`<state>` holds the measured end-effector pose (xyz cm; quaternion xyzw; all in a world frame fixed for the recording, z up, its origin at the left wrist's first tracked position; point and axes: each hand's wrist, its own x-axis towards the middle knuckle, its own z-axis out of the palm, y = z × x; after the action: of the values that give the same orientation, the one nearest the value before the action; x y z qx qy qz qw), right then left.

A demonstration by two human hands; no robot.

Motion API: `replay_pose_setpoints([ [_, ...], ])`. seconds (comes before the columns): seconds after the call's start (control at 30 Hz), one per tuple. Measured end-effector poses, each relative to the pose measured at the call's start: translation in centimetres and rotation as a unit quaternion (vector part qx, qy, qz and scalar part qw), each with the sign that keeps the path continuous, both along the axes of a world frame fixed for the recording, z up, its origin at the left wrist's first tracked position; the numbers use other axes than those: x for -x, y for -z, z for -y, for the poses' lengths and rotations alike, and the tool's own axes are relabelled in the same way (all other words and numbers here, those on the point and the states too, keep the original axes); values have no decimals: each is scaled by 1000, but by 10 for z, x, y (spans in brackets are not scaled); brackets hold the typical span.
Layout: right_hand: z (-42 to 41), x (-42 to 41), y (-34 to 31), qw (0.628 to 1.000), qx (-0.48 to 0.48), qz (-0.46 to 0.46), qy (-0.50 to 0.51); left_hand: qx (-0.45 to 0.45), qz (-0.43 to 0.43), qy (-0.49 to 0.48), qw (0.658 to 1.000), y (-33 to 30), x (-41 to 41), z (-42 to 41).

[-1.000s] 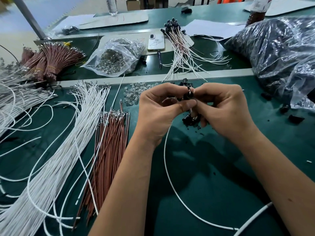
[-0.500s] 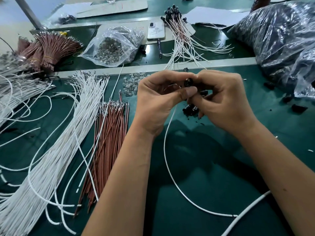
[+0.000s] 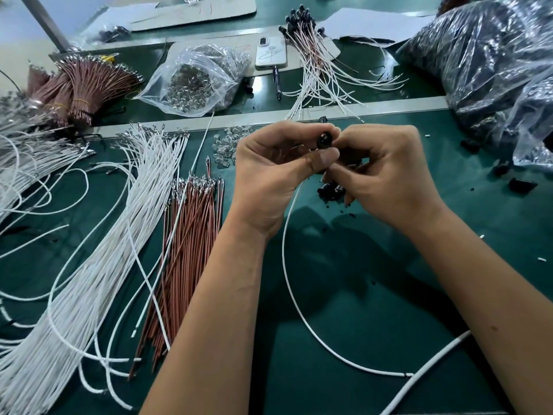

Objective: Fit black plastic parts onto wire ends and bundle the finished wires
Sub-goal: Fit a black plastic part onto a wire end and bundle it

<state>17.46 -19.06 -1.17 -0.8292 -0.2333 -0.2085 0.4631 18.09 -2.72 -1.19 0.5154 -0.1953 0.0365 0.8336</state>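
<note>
In the head view, a small round black plastic part (image 3: 323, 141) is pinched above the green bench (image 3: 359, 295) between the thumb and curled forefinger of the left hand (image 3: 270, 178). The right hand (image 3: 389, 175) is curled in close beside it, its fingertips meeting the same part, so both grips are clamped on the piece. A single white wire (image 3: 291, 283) is seen running down from between the hands and looping across the bench toward the right forearm. A small heap of loose black parts (image 3: 330, 190) lies on the bench just below the hands. To the left, a sheaf of white wires (image 3: 98, 265) and a sheaf of brown wires (image 3: 185, 250) are laid side by side. Farther back, a bunch of finished wires (image 3: 311, 58) with black caps is spread beside a phone (image 3: 270, 52), and a clear bag of metal terminals (image 3: 194, 79) is placed left of the phone.
</note>
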Motion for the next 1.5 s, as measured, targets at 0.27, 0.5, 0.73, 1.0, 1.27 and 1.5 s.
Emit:
replay_pose_setpoints([
  [0.27,-1,-1,1,1000,9,12,-1,3,-5,0,1000,1,0,0],
  [0.5,0,1,1,999,7,49,5,-1,5,8,1000,-2,1,-1],
  [0.73,0,2,-1,998,12,65,14,-19,10,3,1000,-2,2,-1],
  [1.0,0,2,-2,996,17,85,27,-27,13,7,1000,-2,3,1],
  [1.27,2,2,-2,994,19,105,30,-44,27,21,998,-3,3,1],
  [1.5,4,1,-2,991,34,124,34,-46,14,13,999,-3,2,-1],
])
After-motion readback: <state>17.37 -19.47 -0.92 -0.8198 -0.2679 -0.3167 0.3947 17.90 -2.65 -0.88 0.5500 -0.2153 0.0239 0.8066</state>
